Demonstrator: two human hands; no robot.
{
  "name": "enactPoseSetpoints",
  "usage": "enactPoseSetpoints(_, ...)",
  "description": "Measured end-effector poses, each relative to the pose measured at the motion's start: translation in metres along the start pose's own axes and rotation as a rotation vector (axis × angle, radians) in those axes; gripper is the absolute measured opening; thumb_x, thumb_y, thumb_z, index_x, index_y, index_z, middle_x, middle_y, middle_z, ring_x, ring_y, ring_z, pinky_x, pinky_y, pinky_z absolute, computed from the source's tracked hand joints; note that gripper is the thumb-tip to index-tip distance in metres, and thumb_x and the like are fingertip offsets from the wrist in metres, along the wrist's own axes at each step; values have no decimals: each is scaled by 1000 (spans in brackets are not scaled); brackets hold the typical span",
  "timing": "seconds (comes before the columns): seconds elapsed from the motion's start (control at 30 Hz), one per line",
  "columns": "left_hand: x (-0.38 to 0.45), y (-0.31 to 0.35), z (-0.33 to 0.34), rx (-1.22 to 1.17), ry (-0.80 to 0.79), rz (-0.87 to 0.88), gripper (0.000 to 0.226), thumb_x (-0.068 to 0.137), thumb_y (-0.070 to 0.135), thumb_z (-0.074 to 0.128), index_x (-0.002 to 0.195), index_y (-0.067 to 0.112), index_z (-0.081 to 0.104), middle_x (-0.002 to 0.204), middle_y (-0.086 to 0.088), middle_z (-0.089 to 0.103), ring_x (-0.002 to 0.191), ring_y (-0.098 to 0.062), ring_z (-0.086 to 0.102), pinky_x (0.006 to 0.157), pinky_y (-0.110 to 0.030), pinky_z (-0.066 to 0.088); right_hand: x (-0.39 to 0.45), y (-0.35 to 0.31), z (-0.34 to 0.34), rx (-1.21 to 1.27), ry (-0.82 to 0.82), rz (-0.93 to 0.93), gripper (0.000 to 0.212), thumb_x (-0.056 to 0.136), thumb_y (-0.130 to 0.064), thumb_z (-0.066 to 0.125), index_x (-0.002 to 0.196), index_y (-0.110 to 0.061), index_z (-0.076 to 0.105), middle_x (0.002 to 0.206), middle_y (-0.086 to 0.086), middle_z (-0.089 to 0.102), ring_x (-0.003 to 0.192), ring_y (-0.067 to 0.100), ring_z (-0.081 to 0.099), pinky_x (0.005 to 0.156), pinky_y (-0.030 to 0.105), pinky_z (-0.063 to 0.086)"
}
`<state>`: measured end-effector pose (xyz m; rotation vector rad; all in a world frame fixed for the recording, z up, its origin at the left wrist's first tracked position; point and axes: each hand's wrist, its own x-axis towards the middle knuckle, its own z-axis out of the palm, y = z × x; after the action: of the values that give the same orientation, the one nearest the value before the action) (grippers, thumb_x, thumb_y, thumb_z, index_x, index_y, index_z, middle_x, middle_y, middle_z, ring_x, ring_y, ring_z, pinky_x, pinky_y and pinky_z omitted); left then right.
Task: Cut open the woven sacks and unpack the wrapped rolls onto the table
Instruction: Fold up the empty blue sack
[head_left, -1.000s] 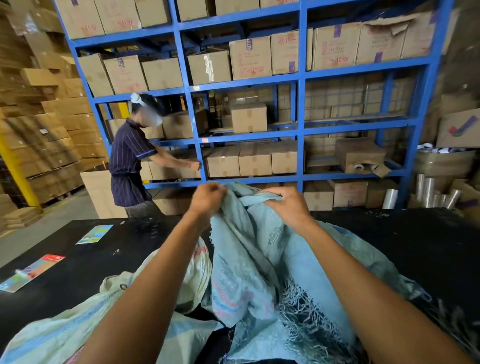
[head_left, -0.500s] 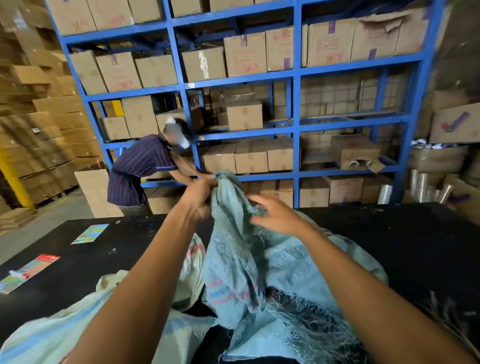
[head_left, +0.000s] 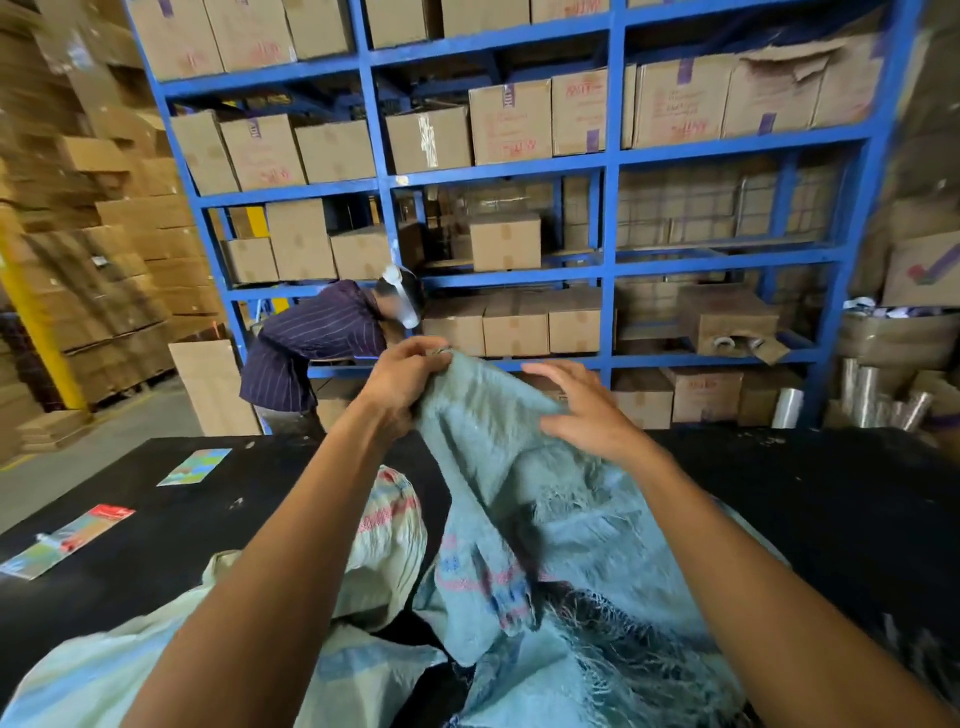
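A pale blue woven sack (head_left: 524, 499) with frayed cut edges is lifted above the black table (head_left: 156, 519). My left hand (head_left: 402, 376) grips its top corner, held high. My right hand (head_left: 587, 408) lies on the sack's upper edge to the right with fingers spread and nearly straight. A second, pale green woven sack (head_left: 374, 540) lies crumpled on the table under my left arm. No wrapped rolls show inside either sack.
Two printed cards (head_left: 195, 466) (head_left: 67, 540) lie on the table's left side. Behind the table stands a blue rack (head_left: 608, 171) full of cardboard boxes, where a person (head_left: 322, 338) bends over. Shiny film rolls (head_left: 862, 392) stand on the floor at right.
My right hand let go of the sack's edge and spread open on it. My left hand raised the gripped corner higher. The person at the rack bent further down and to the right.
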<state>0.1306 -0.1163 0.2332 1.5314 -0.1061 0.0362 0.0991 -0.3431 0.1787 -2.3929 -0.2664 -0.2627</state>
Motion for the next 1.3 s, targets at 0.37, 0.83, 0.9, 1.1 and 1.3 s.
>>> enactPoseSetpoints(0.37,-7,-25,47,463,-247,364,112,51,42,92,147,29,36,136,-1,58,126,-19,55,106,-46,46,27,-65,-48,404,260,-70,22,97,-40,57,86,-25,68,65,-14,62,60,3,56,58,23,42)
enactPoseSetpoints(0.83,7,-8,48,-466,-28,-268,38,93,-6,37,127,-4,54,121,-26,62,92,-34,66,72,-46,59,-22,8,30,89,404,-319,14,88,-20,66,94,-24,53,67,-5,51,57,10,48,57,32,45)
enactPoseSetpoints(0.9,6,1,47,-545,-2,-277,28,96,-5,34,113,-3,57,109,-21,64,95,-35,68,72,-44,58,-31,36,53,99,336,-160,41,83,-44,69,118,-32,50,102,-6,56,86,7,56,77,35,51)
enactPoseSetpoints(1.1,18,1,33,-533,74,-208,18,94,-1,41,104,-2,56,90,-14,63,78,-26,65,59,-38,58,-38,86,80,-161,119,145,17,89,-32,65,106,-35,61,106,4,71,101,24,66,72,26,40)
enactPoseSetpoints(1.3,1,-60,51,496,235,-62,130,61,70,80,154,13,10,154,-18,23,142,-37,28,115,-51,32,-25,39,60,606,120,218,20,100,-13,49,107,-23,66,113,2,68,107,16,63,88,26,49)
